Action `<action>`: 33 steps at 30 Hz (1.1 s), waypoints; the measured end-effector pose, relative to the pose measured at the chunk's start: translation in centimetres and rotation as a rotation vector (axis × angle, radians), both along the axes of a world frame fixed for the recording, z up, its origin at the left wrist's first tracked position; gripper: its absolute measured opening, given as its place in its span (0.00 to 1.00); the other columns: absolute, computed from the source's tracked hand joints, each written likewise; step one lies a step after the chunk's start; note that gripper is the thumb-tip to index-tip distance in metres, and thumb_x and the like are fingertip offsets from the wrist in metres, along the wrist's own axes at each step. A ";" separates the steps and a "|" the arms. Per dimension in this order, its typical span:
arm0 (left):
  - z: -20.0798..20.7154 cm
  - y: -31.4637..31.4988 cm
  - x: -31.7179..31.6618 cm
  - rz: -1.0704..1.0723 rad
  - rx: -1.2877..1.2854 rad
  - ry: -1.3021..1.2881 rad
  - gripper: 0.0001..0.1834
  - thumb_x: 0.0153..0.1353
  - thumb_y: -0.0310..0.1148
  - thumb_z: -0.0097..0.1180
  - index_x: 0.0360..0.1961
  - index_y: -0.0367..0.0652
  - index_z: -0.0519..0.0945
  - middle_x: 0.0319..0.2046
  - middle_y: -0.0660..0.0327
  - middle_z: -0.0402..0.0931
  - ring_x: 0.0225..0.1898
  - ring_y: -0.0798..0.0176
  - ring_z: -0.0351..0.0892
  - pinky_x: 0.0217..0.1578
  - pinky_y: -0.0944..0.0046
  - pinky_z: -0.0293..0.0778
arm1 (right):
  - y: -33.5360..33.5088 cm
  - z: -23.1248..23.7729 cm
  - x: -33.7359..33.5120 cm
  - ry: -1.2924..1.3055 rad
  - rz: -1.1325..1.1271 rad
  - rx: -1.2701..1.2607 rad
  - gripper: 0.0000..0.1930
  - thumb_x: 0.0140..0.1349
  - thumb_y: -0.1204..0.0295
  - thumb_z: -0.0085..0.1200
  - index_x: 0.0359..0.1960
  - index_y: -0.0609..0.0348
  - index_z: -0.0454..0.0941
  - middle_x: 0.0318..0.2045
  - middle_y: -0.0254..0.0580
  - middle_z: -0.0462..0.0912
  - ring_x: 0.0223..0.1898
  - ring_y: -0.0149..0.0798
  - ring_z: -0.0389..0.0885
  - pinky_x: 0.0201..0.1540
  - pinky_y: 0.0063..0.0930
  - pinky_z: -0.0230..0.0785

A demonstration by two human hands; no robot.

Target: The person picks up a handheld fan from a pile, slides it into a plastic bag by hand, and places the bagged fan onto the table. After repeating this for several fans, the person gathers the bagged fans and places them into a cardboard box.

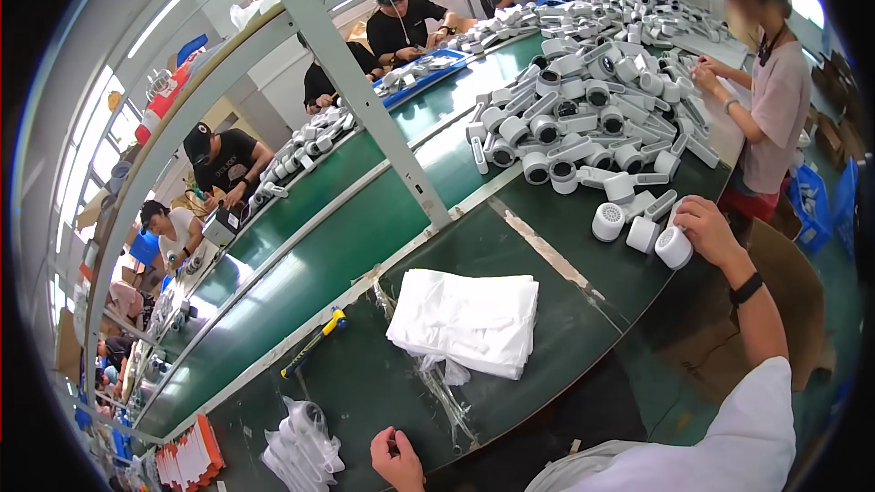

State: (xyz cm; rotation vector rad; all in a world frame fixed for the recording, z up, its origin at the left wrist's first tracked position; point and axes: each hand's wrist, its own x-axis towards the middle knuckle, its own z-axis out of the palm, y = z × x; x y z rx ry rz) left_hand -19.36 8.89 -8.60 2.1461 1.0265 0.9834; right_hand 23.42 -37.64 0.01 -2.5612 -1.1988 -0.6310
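Device [674, 248]: wht/gry, on green counter [567, 339], right of frame.
R hand [710, 230]: clamped on device.
L hand [398, 463]: bottom ctr, fingers loosely curled, apart, nr wrapped units [303, 448].
Bags [467, 321]: wht stack, mid-frame.

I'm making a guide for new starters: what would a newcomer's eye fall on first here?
Probably the large heap of grey-and-white devices, filling the upper right, with the person's right hand on one white device at its near edge. Next might come the bright white stack of what look like bags, on the dark green bench near the picture's centre. A yellow-and-black tool lies to its left.
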 end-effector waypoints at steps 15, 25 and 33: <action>9.5 -9.0 19.2 -0.809 0.370 0.168 0.16 0.50 0.32 0.68 0.41 0.41 0.81 0.37 0.55 0.80 0.38 0.52 0.79 0.38 0.60 0.76 | 6.3 -1.4 -9.2 0.797 0.120 0.964 0.16 0.60 0.76 0.57 0.51 0.60 0.74 0.40 0.36 0.78 0.40 0.31 0.79 0.40 0.25 0.72; 7.6 -7.3 21.0 -0.716 0.145 0.208 0.09 0.58 0.30 0.61 0.36 0.36 0.82 0.30 0.53 0.80 0.28 0.53 0.80 0.32 0.62 0.74 | 12.6 -3.0 -15.2 1.715 0.309 1.336 0.19 0.68 0.61 0.52 0.55 0.57 0.66 0.36 0.44 0.78 0.29 0.40 0.83 0.29 0.37 0.81; 8.2 -7.5 20.7 -0.660 -0.123 0.177 0.08 0.59 0.25 0.58 0.40 0.34 0.82 0.25 0.56 0.80 0.23 0.67 0.77 0.28 0.67 0.72 | 15.5 -1.4 -16.2 1.929 0.405 1.460 0.15 0.63 0.70 0.59 0.47 0.56 0.69 0.33 0.45 0.82 0.27 0.41 0.84 0.30 0.41 0.79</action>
